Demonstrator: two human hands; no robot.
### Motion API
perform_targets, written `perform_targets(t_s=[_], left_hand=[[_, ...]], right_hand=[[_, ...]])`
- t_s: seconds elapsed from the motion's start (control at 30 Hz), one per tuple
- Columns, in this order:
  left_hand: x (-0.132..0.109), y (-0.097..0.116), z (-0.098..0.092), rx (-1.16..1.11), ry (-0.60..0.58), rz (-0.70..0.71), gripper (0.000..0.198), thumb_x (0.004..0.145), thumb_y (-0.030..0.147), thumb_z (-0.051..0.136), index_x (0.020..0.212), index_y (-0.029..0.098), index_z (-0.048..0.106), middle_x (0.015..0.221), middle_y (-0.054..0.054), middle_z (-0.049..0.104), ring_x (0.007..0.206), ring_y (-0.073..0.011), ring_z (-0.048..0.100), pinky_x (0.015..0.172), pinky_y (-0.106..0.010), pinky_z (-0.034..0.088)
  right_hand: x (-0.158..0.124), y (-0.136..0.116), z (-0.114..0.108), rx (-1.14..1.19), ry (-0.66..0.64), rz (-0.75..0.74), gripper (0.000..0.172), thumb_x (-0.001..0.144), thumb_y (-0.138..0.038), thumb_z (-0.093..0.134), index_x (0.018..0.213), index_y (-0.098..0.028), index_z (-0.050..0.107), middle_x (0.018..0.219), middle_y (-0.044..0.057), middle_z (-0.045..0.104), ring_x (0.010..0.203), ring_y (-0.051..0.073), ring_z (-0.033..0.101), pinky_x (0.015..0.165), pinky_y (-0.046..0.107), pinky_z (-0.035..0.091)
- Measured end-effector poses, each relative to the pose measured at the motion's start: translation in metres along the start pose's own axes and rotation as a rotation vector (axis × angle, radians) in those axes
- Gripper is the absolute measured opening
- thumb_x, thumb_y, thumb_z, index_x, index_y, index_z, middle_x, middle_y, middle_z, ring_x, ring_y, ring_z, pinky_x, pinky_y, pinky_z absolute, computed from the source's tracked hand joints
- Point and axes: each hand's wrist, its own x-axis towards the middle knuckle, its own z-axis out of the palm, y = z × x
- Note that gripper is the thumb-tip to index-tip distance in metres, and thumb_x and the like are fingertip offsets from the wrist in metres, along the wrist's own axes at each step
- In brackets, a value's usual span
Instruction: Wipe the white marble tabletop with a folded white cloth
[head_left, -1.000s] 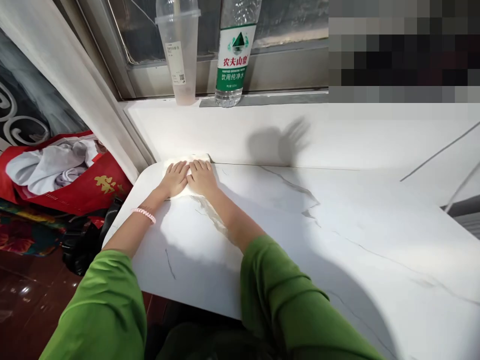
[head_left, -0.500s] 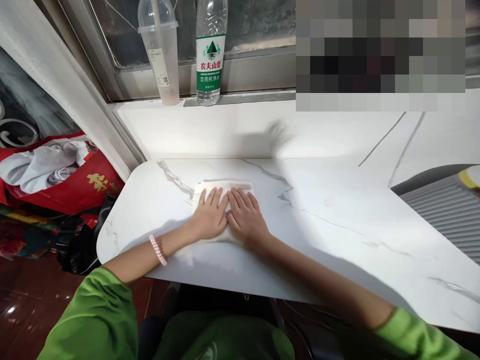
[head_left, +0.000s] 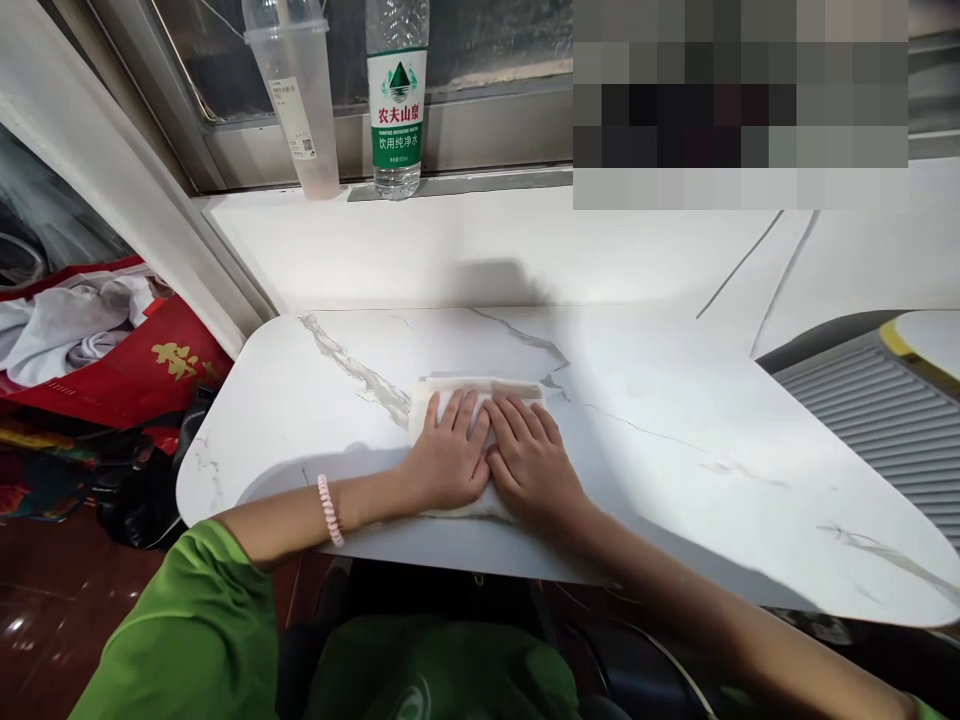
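Observation:
A white folded cloth lies flat on the marble-patterned white table. Both palms press down on it, side by side, with the thumbs close together. My left hand covers the cloth's left part, its fingers stretched out and slightly apart. Over the right part rests my right hand, flat, its fingers also extended. Much of the cloth is hidden under the hands. A pink coiled band circles my left wrist.
On the window ledge stand a plastic cup with a domed lid and a water bottle. A red bag with white fabric sits left of the table. At the right is a grey ribbed surface with a yellow edge.
Both hands and the cloth have slid right and a little toward the body across the table. The camera view has shifted slightly too.

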Motion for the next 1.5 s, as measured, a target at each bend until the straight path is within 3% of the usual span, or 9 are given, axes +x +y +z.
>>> perform_targets(t_s=[0.17,0.5,0.7,0.87,1.0,1.13,1.23,1.33,1.5], left_hand=[[0.035,-0.019,0.004,0.006,-0.052,-0.037,0.059,0.094,0.033,0.035,0.145,0.002,0.037,0.154,-0.023,0.032,0.145,-0.0368,0.024,0.118,-0.057,0.012],[0.172,-0.057,0.019,0.085,-0.112,-0.158,0.056,0.097,0.026,0.029,0.149,0.005,0.032,0.157,-0.017,0.03,0.146,-0.0283,0.025,0.12,-0.05,0.013],[0.189,-0.062,0.019,0.093,-0.086,-0.189,0.055,0.097,0.026,0.028,0.149,0.007,0.032,0.156,-0.015,0.032,0.145,-0.0258,0.026,0.12,-0.048,0.013],[0.152,-0.019,0.014,0.091,-0.148,-0.164,0.058,0.099,0.031,0.028,0.151,0.007,0.028,0.159,-0.016,0.023,0.148,-0.0279,0.018,0.12,-0.05,0.011],[0.111,0.054,0.009,0.088,-0.185,-0.126,0.062,0.099,0.036,0.028,0.151,0.002,0.026,0.158,-0.021,0.023,0.147,-0.0358,0.016,0.118,-0.057,0.013],[0.087,0.131,0.012,0.062,-0.245,0.006,0.064,0.098,0.038,0.026,0.149,0.0,0.029,0.157,-0.023,0.026,0.146,-0.0409,0.018,0.115,-0.063,0.019],[0.09,0.177,0.024,0.044,-0.165,0.129,0.063,0.096,0.037,0.029,0.145,-0.001,0.035,0.154,-0.025,0.03,0.144,-0.0415,0.024,0.114,-0.063,0.02],[0.109,0.209,0.037,0.035,-0.085,0.142,0.061,0.095,0.038,0.031,0.144,0.002,0.039,0.153,-0.022,0.034,0.143,-0.0384,0.027,0.117,-0.062,0.016],[0.15,0.219,0.046,-0.026,-0.15,0.159,0.063,0.095,0.038,0.028,0.146,0.004,0.039,0.153,-0.018,0.037,0.144,-0.0371,0.024,0.116,-0.061,0.017]], right_hand=[[0.033,0.021,0.011,0.018,-0.017,0.02,0.056,0.088,-0.021,0.031,0.138,-0.004,0.049,0.144,0.017,0.05,0.136,0.028,0.039,0.115,0.046,0.025],[0.14,0.117,0.045,0.057,0.005,0.072,0.053,0.088,-0.02,0.029,0.134,-0.007,0.051,0.141,0.016,0.053,0.13,0.027,0.046,0.11,0.044,0.031],[0.154,0.128,0.048,0.085,-0.011,0.104,0.054,0.087,-0.02,0.029,0.135,-0.006,0.05,0.143,0.015,0.052,0.132,0.027,0.045,0.112,0.045,0.031],[0.099,0.125,0.032,0.075,-0.023,0.016,0.055,0.09,-0.021,0.027,0.138,-0.003,0.046,0.146,0.018,0.048,0.136,0.028,0.042,0.113,0.048,0.03],[0.014,0.131,0.006,0.071,-0.007,-0.085,0.053,0.092,-0.024,0.028,0.138,-0.005,0.046,0.144,0.019,0.05,0.136,0.03,0.043,0.112,0.05,0.033],[-0.079,0.144,-0.026,0.049,0.014,-0.075,0.054,0.096,-0.024,0.028,0.149,-0.014,0.031,0.149,0.015,0.045,0.139,0.028,0.039,0.113,0.051,0.033],[-0.133,0.166,-0.041,-0.013,0.02,-0.008,0.058,0.096,-0.026,0.027,0.154,-0.022,0.02,0.148,0.013,0.046,0.139,0.027,0.041,0.114,0.051,0.034],[-0.163,0.2,-0.045,-0.068,0.008,0.057,0.058,0.096,-0.029,0.023,0.154,-0.023,0.022,0.147,0.012,0.048,0.137,0.027,0.044,0.113,0.051,0.036],[-0.152,0.246,-0.04,-0.097,-0.095,0.191,0.059,0.096,-0.034,0.017,0.143,-0.011,0.044,0.144,0.015,0.051,0.134,0.028,0.047,0.113,0.049,0.036]])
